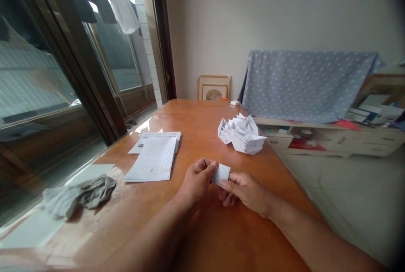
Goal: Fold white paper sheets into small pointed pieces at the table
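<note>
A small folded piece of white, faintly lined paper (pixel 221 173) is held between my two hands, above the wooden table. My left hand (pixel 200 178) is closed on its left edge, thumb on top. On the right side, my right hand (pixel 245 188) pinches it between thumb and fingers. Beyond my hands sits a nested stack of folded paper shapes (pixel 245 135) with pointed tips. To the left lies a pile of lined paper sheets (pixel 155 160), some with writing.
The wooden table (pixel 196 120) stretches away toward the wall. A grey crumpled cloth (pixel 95 191) lies at the left edge on a pale sheet (pixel 34 230). A small white object (pixel 234 103) rests at the far end. Right of the table stands a low cabinet (pixel 335 139).
</note>
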`<control>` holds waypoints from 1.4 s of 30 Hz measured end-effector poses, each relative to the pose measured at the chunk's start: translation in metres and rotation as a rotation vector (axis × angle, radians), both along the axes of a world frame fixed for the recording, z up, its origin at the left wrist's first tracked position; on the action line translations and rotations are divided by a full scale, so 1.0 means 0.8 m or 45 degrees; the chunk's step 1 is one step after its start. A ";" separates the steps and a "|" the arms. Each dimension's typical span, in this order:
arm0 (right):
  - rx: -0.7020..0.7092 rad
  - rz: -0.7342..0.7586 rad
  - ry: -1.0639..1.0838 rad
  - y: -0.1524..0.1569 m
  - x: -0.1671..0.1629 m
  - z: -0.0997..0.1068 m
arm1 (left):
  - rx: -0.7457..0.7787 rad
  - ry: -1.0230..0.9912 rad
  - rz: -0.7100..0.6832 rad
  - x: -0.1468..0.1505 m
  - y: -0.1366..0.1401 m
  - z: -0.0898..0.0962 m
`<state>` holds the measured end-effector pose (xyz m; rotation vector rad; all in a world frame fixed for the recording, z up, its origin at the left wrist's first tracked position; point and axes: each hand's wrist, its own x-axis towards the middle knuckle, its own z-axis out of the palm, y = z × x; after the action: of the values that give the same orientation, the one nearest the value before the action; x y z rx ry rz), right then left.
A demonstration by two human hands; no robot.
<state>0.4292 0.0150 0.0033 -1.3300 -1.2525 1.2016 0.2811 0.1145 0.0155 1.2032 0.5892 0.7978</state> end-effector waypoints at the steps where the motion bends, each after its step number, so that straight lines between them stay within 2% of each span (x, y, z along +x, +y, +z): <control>1: 0.003 -0.022 -0.002 0.000 0.000 0.000 | 0.017 0.004 -0.014 0.000 0.000 0.000; 9: 0.101 -0.070 0.008 -0.001 -0.002 0.012 | -0.091 -0.096 -0.125 0.001 -0.002 0.004; 17: 0.190 -0.175 -0.037 0.001 0.001 0.012 | -0.033 -0.084 -0.164 -0.001 -0.003 0.010; 23: 0.230 -0.213 -0.009 -0.002 0.003 0.018 | -0.136 -0.107 -0.246 -0.004 -0.003 0.012; 27: 0.209 -0.184 -0.067 -0.001 0.006 0.014 | -0.103 -0.067 -0.240 -0.005 -0.002 0.011; 34: 0.283 -0.175 -0.170 -0.002 0.008 0.018 | -0.105 -0.002 -0.218 -0.008 -0.005 0.014; 42: 0.282 -0.147 -0.155 -0.003 0.009 0.013 | -0.103 0.021 -0.352 -0.010 -0.007 0.015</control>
<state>0.4366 0.0129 0.0139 -1.3068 -1.3341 0.8847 0.2729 0.1087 0.0277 1.1866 0.4520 0.5257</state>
